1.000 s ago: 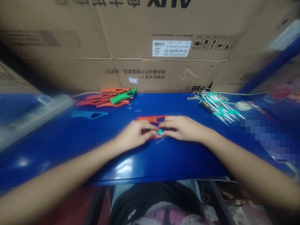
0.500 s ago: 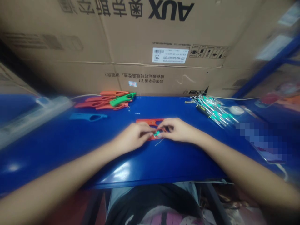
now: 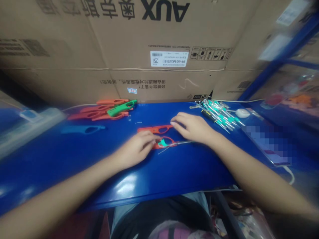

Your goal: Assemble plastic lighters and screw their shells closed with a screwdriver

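Seen at left edge of the surface (image 3: pixel 196 172): white power strip (image 3: pixel 47 121), blurred. Inward from there, blue handle (image 3: pixel 86 129); toward the far edge, heap of orange handles (image 3: pixel 99 114) with one green handle (image 3: pixel 121 108) on top. Just right of heap, white wire scraps (image 3: pixel 138 122).

Mid-surface: left hand (image 3: pixel 136 148), forearm slanting in from near left corner, fingers bunched narrow. Fingertips at green piece (image 3: pixel 163 143), over left part of near orange handle half (image 3: pixel 156 146); pinching or merely pressing, not determinable. Far orange handle half (image 3: pixel 151 129) lying roughly parallel, just beyond. Metal rod (image 3: pixel 183 142) running rightward from near orange handle half; thin wire (image 3: pixel 164 150) trailing on near side.

Step, as judged: seating green piece and metal rod in near orange handle half. Next move, as judged: calls for steadying green piece while tucking thin wire in.

Right hand (image 3: pixel 194 128): palm down, forearm slanting in from near right corner, fingers loosely curled, thumb and forefinger slightly apart, nothing seen between. Fingertips by right end of far orange handle half; contact unclear.

Toward far right corner: bundle of green-fitted rods (image 3: pixel 220 114), white rounded object (image 3: pixel 242 113).
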Motion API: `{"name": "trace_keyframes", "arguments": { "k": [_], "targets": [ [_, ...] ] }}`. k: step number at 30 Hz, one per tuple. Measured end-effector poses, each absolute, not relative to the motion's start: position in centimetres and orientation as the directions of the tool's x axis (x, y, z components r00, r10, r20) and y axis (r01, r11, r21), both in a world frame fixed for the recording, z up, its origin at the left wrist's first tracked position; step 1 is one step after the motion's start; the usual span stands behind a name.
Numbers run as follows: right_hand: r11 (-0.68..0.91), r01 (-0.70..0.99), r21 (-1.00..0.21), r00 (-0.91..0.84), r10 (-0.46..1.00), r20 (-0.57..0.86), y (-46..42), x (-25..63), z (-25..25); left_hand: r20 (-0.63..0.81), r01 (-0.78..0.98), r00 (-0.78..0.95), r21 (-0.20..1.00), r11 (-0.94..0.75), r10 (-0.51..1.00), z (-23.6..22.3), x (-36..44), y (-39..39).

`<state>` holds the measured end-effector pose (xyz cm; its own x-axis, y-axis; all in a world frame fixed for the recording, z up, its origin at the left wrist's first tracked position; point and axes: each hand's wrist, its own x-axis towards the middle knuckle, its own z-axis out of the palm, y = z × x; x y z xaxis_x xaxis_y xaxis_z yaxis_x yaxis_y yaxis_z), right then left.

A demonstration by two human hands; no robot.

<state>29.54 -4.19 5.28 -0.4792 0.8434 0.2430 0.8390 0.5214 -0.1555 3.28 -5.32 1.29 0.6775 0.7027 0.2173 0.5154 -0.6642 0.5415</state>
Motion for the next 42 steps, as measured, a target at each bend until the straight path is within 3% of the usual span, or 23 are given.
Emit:
{"name": "trace_keyframes", "arguments": {
  "k": [6,16,27,35,42],
  "targets": [
    [0.202,0.976,-0.076,-0.176,0.949,0.262,-0.9,34.2,5.2,0.156,0.528,0.786,0.334,-0.781,0.598,2.8,3.3,-6.0],
    [-0.095,0.993,-0.075,0.111,0.965,0.238,1.5,39.7,5.2,0.138,0.516,0.822,0.229,-0.826,0.552,3.7,2.6,-5.6],
    [-0.282,0.945,-0.166,0.309,0.936,0.167,1.1,43.9,7.1,0.155,0.505,0.833,0.182,-0.844,0.532,3.8,1.9,-5.3],
    [-0.366,0.916,-0.162,0.385,0.916,0.108,0.6,45.1,7.8,0.136,0.5,0.847,0.126,-0.857,0.514,4.3,1.4,-5.0],
    [-0.283,0.943,-0.173,0.305,0.944,0.122,1.4,44.8,6.7,0.115,0.502,0.853,0.081,-0.861,0.508,4.6,0.9,-4.6]
  ]
}}
